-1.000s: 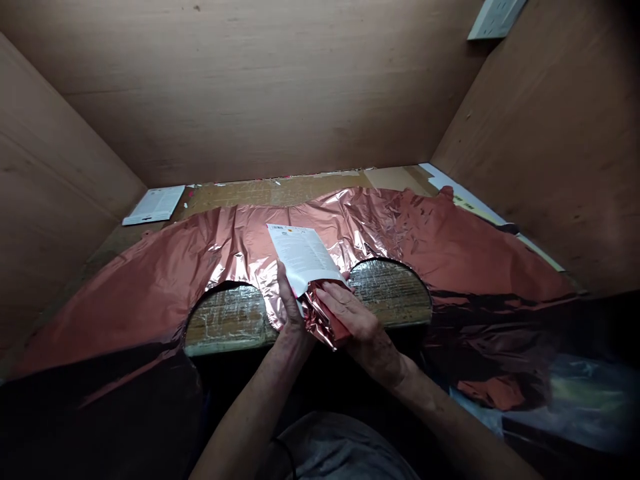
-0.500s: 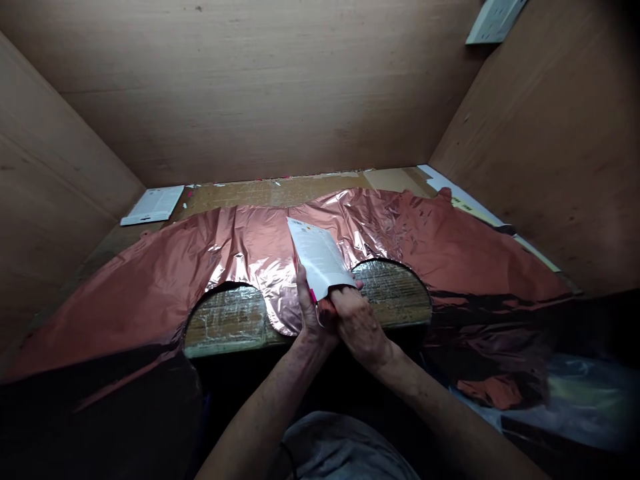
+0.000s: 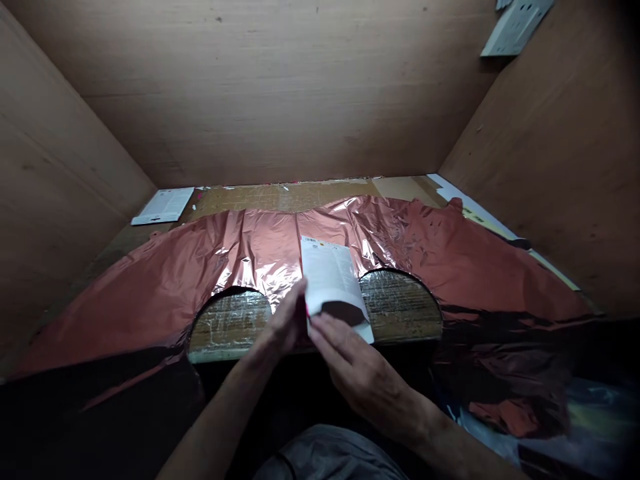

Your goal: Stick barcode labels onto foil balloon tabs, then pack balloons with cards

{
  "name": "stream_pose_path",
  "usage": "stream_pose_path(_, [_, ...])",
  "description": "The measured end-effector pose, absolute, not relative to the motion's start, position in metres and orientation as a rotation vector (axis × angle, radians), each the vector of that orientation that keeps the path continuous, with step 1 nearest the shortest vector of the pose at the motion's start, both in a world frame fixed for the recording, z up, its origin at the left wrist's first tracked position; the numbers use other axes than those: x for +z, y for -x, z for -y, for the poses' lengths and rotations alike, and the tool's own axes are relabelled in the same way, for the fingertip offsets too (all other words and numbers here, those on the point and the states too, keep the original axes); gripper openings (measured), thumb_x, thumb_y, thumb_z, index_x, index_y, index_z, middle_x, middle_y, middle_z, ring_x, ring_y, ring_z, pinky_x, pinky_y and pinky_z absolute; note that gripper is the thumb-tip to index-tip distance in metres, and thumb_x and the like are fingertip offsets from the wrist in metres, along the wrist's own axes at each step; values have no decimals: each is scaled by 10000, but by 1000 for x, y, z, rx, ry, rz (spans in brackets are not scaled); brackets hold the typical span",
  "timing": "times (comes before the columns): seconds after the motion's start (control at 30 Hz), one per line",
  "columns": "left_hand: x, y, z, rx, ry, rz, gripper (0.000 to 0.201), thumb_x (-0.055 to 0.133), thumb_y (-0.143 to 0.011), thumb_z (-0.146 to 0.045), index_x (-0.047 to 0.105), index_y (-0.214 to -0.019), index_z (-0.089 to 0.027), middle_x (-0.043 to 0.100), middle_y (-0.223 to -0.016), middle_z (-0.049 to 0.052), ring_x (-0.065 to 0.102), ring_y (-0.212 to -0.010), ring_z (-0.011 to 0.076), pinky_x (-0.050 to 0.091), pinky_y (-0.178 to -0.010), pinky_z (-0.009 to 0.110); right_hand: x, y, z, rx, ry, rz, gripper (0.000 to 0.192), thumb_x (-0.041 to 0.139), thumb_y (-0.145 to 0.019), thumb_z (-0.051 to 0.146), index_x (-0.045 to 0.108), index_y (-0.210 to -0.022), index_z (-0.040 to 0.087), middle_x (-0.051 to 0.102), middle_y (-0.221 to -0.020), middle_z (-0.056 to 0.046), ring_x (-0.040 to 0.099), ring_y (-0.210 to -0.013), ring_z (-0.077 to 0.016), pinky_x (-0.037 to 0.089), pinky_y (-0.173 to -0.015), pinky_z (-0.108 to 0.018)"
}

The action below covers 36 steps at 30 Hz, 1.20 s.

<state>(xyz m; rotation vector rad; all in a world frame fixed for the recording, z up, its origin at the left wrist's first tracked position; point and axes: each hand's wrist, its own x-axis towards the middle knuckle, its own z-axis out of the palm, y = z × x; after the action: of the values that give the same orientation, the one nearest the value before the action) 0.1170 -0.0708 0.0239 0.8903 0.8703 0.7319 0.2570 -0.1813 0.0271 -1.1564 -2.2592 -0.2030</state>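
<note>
In the middle of the head view is a white printed paper packet (image 3: 333,270), tilted, its dark open end facing me. My left hand (image 3: 287,321) grips the packet's left edge, its fingers partly hidden behind it. The fingers of my right hand (image 3: 363,367) are together, with their tips at the left corner of the opening, where a pink strip shows. Below the opening a pale flap hangs down. Beneath both hands a large rose-gold foil balloon (image 3: 390,227) is spread flat, with two rounded notches along its near side.
A second white printed packet (image 3: 164,205) lies at the back left corner of the wooden table (image 3: 400,310). Plywood walls (image 3: 280,93) enclose the back and sides. A power socket (image 3: 517,27) is mounted at upper right. Clear plastic (image 3: 595,413) lies at lower right.
My right fingers have come out of the packet's opening and now rest at its left corner. The packet has turned more upright and its mouth gapes wider. My left hand has shifted left.
</note>
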Motion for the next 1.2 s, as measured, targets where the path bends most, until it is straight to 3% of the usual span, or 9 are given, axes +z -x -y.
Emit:
stream_pose_path(0.1, [34, -92, 54, 506, -1602, -1444, 514, 620, -798, -631, 590, -523, -198, 565, -499, 53, 603, -562, 222, 456, -561, 311, 29, -266, 195, -23, 914, 2220, 214, 502, -931, 135, 642, -1093, 123, 737, -1020, -104, 695, -951, -178, 584, -836, -302])
stream_pose_path(0.2, [36, -107, 42, 680, -2160, -1645, 434, 480, -927, -527, 687, -751, -189, 706, -764, 110, 669, -789, 276, 504, -738, 378, 41, -284, 192, 19, 897, 2118, 135, 525, -920, 182, 658, -944, 183, 722, -797, -42, 664, -671, -135, 551, -638, -261])
stream_pose_path(0.3, [18, -144, 39, 696, -2544, -1235, 474, 371, -995, -409, 586, -1295, -113, 623, -1325, 178, 550, -1263, 313, 422, -1047, 455, 53, -300, 166, -171, 1146, 1951, 266, 496, -962, 208, 642, -1183, 182, 727, -1033, -101, 691, -971, -207, 553, -866, -331])
stream_pose_path(0.4, [-8, -168, 48, 491, -2763, -975, 579, 336, -1004, -360, 359, -1493, -52, 345, -1576, 193, 246, -1489, 348, 214, -1189, 557, 41, -312, 124, -134, 1395, 1928, 493, 364, -1037, 405, 476, -1448, 156, 584, -1371, -160, 526, -1309, -264, 426, -1102, -428])
stream_pose_path(0.53, [-23, -172, 60, 413, -2817, -966, 598, 330, -1007, -352, 306, -1524, -51, 271, -1606, 197, 172, -1513, 344, 134, -1210, 581, 0, -326, 94, 201, 1478, 1940, 708, 168, -1027, 585, 390, -1509, 117, 509, -1451, -191, 440, -1389, -271, 384, -1132, -482])
stream_pose_path(0.77, [-15, -172, 57, 372, -2795, -1039, 584, 301, -1032, -360, 340, -1504, -18, 296, -1587, 224, 225, -1495, 368, 164, -1200, 591, -8, -332, 165, -26, 1397, 1946, 187, 551, -986, 266, 723, -1014, 199, 704, -954, -69, 645, -900, -183, 521, -833, -317])
stream_pose_path(0.9, [-13, -175, 53, 363, -2790, -1044, 583, 306, -1033, -359, 344, -1501, -14, 293, -1586, 230, 223, -1495, 370, 171, -1197, 594, -12, -325, 181, -224, 1451, 2116, 177, 588, -970, 295, 715, -911, 187, 692, -915, -72, 614, -838, -194, 478, -786, -336])
stream_pose_path(1.07, [-14, -175, 50, 360, -2796, -1030, 577, 311, -1029, -338, 334, -1502, -7, 285, -1586, 241, 222, -1492, 383, 179, -1188, 608, -17, -325, 172, -298, 1484, 2115, 205, 580, -973, 333, 688, -1043, 173, 678, -994, -91, 604, -877, -210, 456, -794, -337])
stream_pose_path(1.2, [-15, -176, 48, 338, -2820, -1022, 578, 321, -1029, -341, 335, -1501, -8, 282, -1587, 243, 222, -1490, 390, 189, -1182, 612, -15, -322, 161, -323, 1482, 2187, 179, 566, -982, 306, 664, -905, 177, 671, -892, -66, 580, -837, -202, 426, -789, -333])
